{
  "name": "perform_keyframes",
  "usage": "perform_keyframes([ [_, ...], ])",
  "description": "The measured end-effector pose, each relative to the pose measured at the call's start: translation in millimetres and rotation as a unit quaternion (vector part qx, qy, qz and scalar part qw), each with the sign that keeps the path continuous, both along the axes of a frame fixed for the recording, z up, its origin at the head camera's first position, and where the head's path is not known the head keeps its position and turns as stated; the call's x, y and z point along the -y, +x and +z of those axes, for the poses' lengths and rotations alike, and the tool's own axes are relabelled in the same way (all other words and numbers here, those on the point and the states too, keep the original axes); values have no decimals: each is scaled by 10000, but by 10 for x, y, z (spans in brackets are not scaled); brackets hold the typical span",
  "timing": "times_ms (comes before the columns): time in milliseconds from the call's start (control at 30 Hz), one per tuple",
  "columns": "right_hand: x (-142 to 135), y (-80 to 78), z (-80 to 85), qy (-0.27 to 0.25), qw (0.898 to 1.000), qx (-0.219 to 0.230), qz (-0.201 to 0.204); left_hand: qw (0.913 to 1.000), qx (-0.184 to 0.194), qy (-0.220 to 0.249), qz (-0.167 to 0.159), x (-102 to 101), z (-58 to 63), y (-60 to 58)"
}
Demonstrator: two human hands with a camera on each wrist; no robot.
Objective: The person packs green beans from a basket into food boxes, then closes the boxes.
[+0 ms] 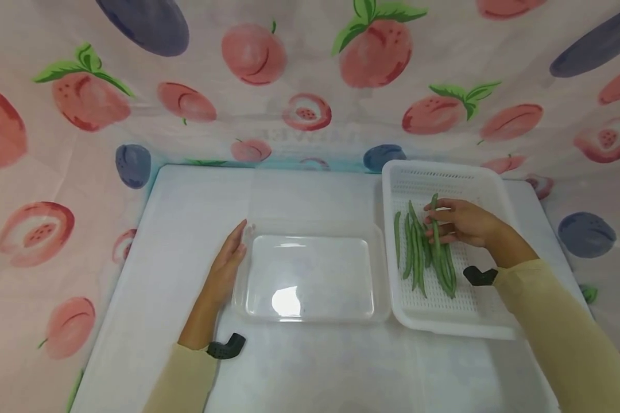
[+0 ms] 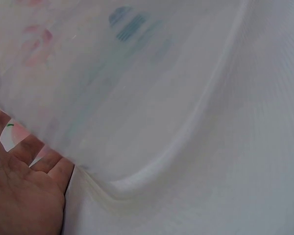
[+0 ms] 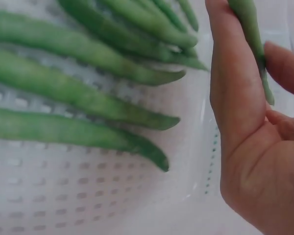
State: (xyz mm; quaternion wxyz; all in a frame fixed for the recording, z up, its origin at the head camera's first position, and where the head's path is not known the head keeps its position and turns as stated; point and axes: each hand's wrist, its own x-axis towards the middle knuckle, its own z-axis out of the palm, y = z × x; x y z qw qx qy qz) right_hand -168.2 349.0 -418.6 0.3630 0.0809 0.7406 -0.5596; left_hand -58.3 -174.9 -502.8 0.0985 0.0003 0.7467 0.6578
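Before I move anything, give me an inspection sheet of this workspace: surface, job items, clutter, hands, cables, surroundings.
Surface: white table, a bright glare spot showing in the tub.
Job items: clear tub, left of the white basket; green beans lie in the basket.
Clutter: nothing seen.
Left hand: fingers extended against the tub's left side.
Right hand: pinches one bean over the basket.
Cables: nothing seen; a black piece sits at each cuff.
Surroundings: fruit-print cloth behind and on both sides.
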Motion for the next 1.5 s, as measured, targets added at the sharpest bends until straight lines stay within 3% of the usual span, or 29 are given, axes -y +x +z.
perform_keyframes([
  [500, 171, 107, 196, -748, 9968, -27, 269, 9997, 118, -179, 65, -15, 21, 7],
  [900, 271, 216, 331, -488, 9987, -148, 63, 9999, 78, -126, 72, -13, 23, 9],
  [1267, 536, 293, 444, -621, 9973, -387, 69, 9999, 60, -79, 30, -12, 26, 11],
  [1500, 767, 336, 487, -933, 9932, -635, 304, 9998, -87, 162, -28, -3, 15, -1],
])
